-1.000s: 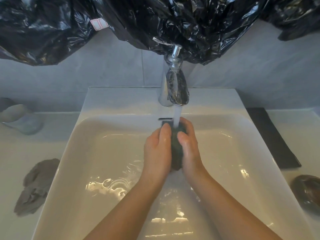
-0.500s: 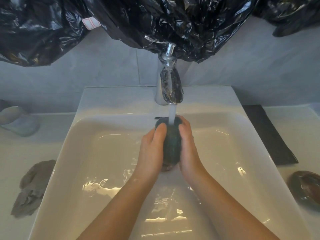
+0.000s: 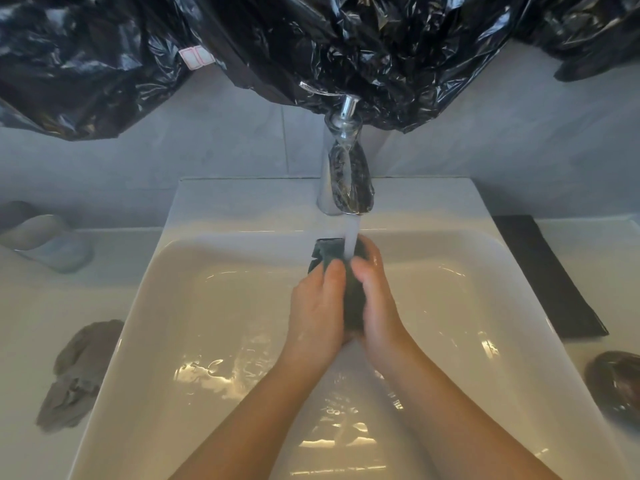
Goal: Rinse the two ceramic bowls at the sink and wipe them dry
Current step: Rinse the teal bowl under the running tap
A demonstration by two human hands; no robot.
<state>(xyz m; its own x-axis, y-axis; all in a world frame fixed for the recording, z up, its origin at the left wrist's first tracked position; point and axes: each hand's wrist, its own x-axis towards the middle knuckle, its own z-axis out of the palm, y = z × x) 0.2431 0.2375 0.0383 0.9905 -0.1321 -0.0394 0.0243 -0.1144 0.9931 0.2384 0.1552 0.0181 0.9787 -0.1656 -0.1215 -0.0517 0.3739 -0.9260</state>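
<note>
Dark bowl (image 3: 354, 303) under tap (image 3: 349, 178), inside sink (image 3: 242, 206)

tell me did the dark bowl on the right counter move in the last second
No. The dark bowl sits where it was: right of the sink, just nearer the camera than the black mat.

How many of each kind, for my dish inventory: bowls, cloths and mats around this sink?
Bowls: 2, the held bowl and the counter bowl
Grey cloth: 1
Black mat: 1
Total: 4
</note>
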